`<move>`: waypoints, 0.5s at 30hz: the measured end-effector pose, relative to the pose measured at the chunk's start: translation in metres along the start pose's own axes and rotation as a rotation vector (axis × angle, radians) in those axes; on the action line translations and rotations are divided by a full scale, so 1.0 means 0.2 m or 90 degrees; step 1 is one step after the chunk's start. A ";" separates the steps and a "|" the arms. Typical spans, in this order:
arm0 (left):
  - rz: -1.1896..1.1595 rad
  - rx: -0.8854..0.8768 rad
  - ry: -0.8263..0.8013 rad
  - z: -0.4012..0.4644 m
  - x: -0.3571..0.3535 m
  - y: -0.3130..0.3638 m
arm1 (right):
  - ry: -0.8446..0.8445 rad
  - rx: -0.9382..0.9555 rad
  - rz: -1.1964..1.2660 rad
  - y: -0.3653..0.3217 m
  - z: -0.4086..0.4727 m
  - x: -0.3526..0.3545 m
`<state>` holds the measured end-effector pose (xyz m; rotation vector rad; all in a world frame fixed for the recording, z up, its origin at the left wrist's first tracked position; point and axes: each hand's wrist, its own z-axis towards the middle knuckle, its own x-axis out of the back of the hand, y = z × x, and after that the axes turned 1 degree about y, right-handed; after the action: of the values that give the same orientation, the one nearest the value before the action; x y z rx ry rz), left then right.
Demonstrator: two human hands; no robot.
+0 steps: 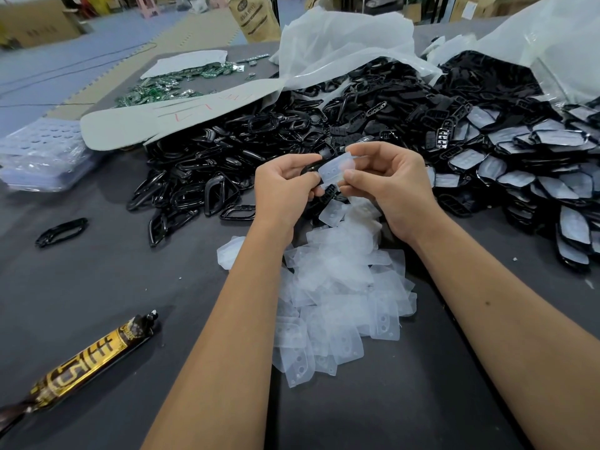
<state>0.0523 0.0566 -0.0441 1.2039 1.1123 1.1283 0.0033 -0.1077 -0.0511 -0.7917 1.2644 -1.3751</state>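
Silicone pad [335, 168], translucent and held above the table [97, 287], looked light, floppy and crease-prone, so the right grip [389, 181] pinched its edge while the left grip [285, 183] curled round the stiff black shell [310, 166].

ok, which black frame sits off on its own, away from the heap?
The lone black frame flat on the table, left of the frame heap, touching none. The others overlap in the heap, or sit in the left hand.

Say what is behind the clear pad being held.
A black shell, gripped by the left hand; the right hand pinches the clear pad. Fingers and pad hide most of it.
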 end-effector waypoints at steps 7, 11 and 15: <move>-0.015 0.004 -0.007 0.00 0.00 0.00 | 0.004 -0.004 0.007 0.00 0.00 -0.01; -0.032 0.004 -0.014 0.00 0.00 0.00 | 0.051 -0.002 -0.013 0.00 0.00 -0.01; -0.037 -0.003 -0.014 0.00 0.00 0.01 | 0.111 -0.021 0.000 -0.01 0.01 0.00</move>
<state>0.0514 0.0570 -0.0430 1.1708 1.1212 1.0707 0.0047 -0.1082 -0.0496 -0.7060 1.4253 -1.4502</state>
